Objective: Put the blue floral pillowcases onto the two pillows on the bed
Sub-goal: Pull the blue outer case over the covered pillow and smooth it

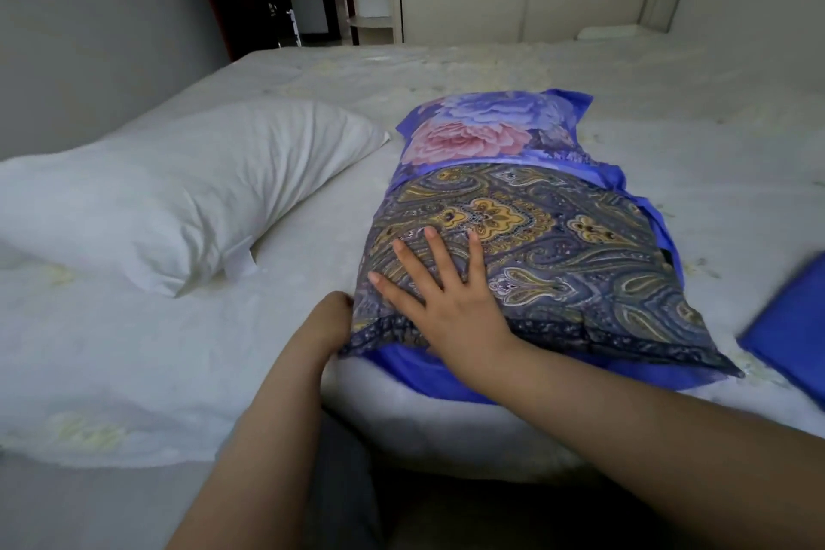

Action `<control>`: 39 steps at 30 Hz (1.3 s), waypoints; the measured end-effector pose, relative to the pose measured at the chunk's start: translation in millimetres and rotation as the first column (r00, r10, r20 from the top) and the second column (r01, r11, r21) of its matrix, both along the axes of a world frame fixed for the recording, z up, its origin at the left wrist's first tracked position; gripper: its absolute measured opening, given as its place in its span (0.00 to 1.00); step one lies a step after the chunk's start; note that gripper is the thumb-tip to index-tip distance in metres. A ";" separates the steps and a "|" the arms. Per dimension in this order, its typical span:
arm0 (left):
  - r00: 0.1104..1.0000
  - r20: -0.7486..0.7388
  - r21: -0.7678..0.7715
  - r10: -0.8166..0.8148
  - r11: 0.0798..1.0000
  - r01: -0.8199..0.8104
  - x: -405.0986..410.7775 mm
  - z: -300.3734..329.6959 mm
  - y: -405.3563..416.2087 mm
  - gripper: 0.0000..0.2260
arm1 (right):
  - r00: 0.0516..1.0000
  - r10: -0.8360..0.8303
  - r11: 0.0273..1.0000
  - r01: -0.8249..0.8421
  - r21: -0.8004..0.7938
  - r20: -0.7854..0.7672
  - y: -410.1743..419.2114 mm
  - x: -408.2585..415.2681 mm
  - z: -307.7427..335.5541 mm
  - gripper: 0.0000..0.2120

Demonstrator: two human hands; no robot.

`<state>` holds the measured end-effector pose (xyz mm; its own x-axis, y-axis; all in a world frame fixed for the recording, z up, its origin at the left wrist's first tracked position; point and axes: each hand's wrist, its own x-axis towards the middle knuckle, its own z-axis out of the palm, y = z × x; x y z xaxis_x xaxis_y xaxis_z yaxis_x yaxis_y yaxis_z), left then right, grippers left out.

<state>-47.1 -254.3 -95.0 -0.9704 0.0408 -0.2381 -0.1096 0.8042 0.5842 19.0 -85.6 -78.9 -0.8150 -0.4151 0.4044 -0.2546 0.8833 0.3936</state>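
While my right hand presses flat on the cased pillow, left hand hidden, grip unclear; bare pillow beside it needs casing next.

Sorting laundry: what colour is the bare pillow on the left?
White, the bare pillow in the head view.

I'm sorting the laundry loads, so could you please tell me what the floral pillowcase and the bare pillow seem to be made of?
The floral pillowcase looks like a smooth, satiny woven fabric, perhaps polyester: its blue edges catch a slight sheen. The bare pillow has a matte white shell, probably cotton or a blend, finely wrinkled over soft filling.
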 end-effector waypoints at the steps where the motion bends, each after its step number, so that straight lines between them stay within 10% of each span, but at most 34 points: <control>1: 0.998 0.019 0.171 0.064 0.983 -0.067 5.2 2.1 1.2 0.08 | 0.999 -0.039 0.999 0.039 0.008 0.026 1.0 -3.7 0.6 0.37; 5: 0.978 0.093 0.609 0.187 0.767 -0.204 34.5 28.2 -14.2 0.16 | 0.988 -0.111 0.993 0.106 0.051 0.106 -1.4 -17.3 3.8 0.39; 11: 0.999 0.011 0.621 0.047 0.782 -0.044 87.9 52.6 -39.7 0.10 | 0.955 -0.264 0.963 0.253 0.092 0.135 7.4 -55.1 21.8 0.41; 21: 0.998 0.005 -0.220 -0.062 0.974 0.062 64.1 12.3 -70.6 0.14 | 0.986 0.012 0.998 -0.023 0.062 0.166 -4.5 -43.9 0.9 0.42; 25: 0.955 -0.293 -0.161 -0.055 0.987 0.007 58.1 20.9 -51.0 0.33 | 0.982 0.185 0.970 -0.178 -0.164 0.032 4.9 -22.5 -2.9 0.36; 29: 0.731 -0.573 -0.246 -0.372 0.928 0.279 52.9 44.2 5.1 0.45 | 0.935 0.279 0.727 -0.355 -0.587 -0.220 26.2 11.7 7.8 0.18; 33: 0.738 -0.510 -0.432 -0.442 0.874 0.224 52.7 55.9 57.7 0.46 | 0.924 -0.191 0.529 -0.188 -0.827 -0.332 86.3 41.3 4.6 0.13; 36: 0.636 -0.613 -0.506 -0.468 0.851 0.139 54.9 67.6 86.4 0.51 | 0.829 -0.532 0.387 0.057 -0.920 -0.173 137.7 50.2 -9.7 0.18; 39: 0.384 -0.648 -0.608 -0.658 0.750 0.260 59.1 69.5 121.5 0.53 | 0.767 -0.593 -0.053 0.268 -0.962 0.246 175.7 51.9 -20.8 0.26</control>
